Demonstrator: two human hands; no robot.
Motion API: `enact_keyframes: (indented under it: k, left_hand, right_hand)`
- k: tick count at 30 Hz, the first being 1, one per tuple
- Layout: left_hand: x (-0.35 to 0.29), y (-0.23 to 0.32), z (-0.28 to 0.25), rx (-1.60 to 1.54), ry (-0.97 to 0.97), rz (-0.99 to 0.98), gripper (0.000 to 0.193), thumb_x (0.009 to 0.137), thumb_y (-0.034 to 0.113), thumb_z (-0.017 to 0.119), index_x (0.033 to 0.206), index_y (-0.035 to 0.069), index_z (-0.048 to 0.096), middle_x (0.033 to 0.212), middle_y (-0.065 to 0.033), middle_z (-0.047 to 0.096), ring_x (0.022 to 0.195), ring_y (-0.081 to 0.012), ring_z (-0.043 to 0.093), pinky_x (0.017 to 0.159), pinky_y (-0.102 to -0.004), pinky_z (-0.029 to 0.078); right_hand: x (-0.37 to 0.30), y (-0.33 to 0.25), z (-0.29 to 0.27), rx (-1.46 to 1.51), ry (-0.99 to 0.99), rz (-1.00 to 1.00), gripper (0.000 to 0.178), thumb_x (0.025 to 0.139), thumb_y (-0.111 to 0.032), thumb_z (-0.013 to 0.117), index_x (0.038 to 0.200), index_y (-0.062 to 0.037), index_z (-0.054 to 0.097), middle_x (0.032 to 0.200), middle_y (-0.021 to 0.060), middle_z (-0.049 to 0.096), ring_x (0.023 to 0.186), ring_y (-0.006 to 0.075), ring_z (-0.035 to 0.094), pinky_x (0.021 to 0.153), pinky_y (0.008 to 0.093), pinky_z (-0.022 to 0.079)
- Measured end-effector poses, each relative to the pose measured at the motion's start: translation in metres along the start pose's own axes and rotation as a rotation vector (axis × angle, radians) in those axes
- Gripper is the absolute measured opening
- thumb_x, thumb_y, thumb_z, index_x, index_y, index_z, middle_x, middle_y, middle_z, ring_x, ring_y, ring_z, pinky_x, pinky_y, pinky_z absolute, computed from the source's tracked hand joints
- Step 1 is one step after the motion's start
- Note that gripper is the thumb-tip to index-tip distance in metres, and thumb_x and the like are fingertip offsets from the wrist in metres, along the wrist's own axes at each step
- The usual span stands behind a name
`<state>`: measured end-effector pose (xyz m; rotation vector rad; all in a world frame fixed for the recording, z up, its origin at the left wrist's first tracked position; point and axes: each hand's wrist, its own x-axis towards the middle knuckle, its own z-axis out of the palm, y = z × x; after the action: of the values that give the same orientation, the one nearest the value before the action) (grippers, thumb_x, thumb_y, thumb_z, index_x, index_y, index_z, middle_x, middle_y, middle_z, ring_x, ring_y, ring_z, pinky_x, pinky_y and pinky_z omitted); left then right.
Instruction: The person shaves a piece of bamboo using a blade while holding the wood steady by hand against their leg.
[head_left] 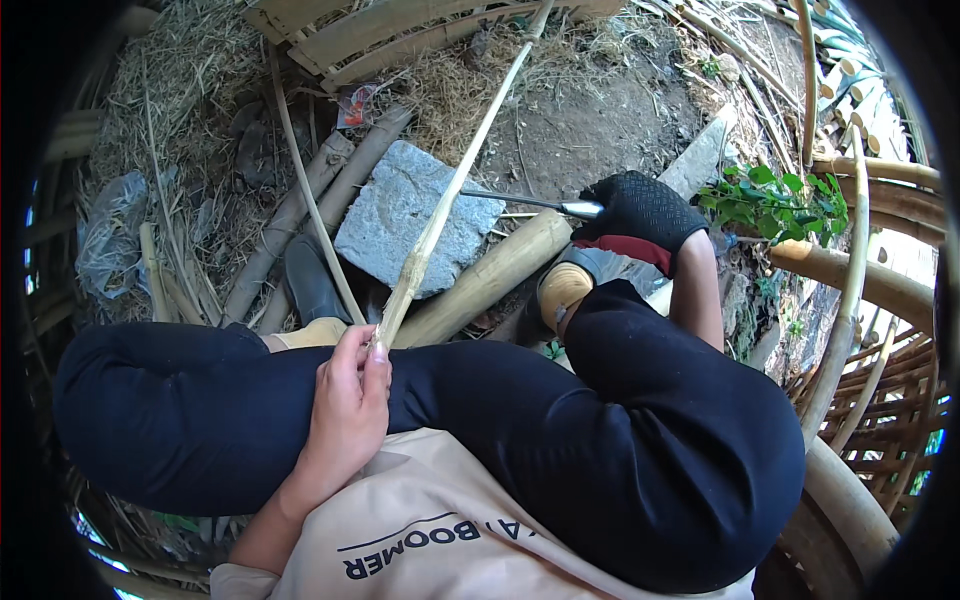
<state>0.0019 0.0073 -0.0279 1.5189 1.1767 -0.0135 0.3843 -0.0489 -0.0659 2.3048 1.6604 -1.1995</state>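
Note:
My bare left hand [350,395] rests by my thigh, its fingers closed round the lower end of a long pale bamboo strip [437,222]. The strip slants up and to the right across a rough grey stone block [390,210]. In a black and red glove, my right hand [640,218] grips a tool [530,202] with a silver collar and a long, thin dark metal part; its exact kind does not show. The metal points left over the block, its far end close to the strip. Whether they touch, I cannot tell.
A thick bamboo pole [485,280] lies beside the block, between my feet. Two more poles [290,225] lie to the left, near a thin upright stick [310,200]. A slatted crate [400,45] stands at the back. Leafy stems [780,200] and bamboo framing [880,280] are on the right.

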Motion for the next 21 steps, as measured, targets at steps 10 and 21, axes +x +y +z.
enact_keyframes:
  k: [10,21]
  left_hand:
    - [0.015,0.012,0.007,-0.19,0.034,-0.114,0.024,0.108,0.016,0.056,0.127,0.002,0.052,0.081,0.0006,0.057,0.062,-0.0021,0.046,0.048,-0.0199,0.036]
    - [0.01,0.002,0.018,0.227,0.206,0.198,0.025,0.103,0.006,0.055,0.124,-0.006,0.056,0.089,-0.0132,0.068,0.078,-0.0187,0.064,0.075,-0.0342,0.052]
  right_hand:
    - [0.022,-0.038,0.054,0.132,0.011,-0.24,0.037,0.087,-0.049,0.073,0.106,-0.0176,0.078,0.097,0.0167,0.076,0.093,0.039,0.073,0.085,0.0473,0.057]
    - [0.049,-0.029,0.08,0.014,0.213,-0.199,0.02,0.083,-0.033,0.071,0.095,-0.0188,0.078,0.088,0.0146,0.076,0.085,0.0377,0.074,0.079,0.0468,0.059]
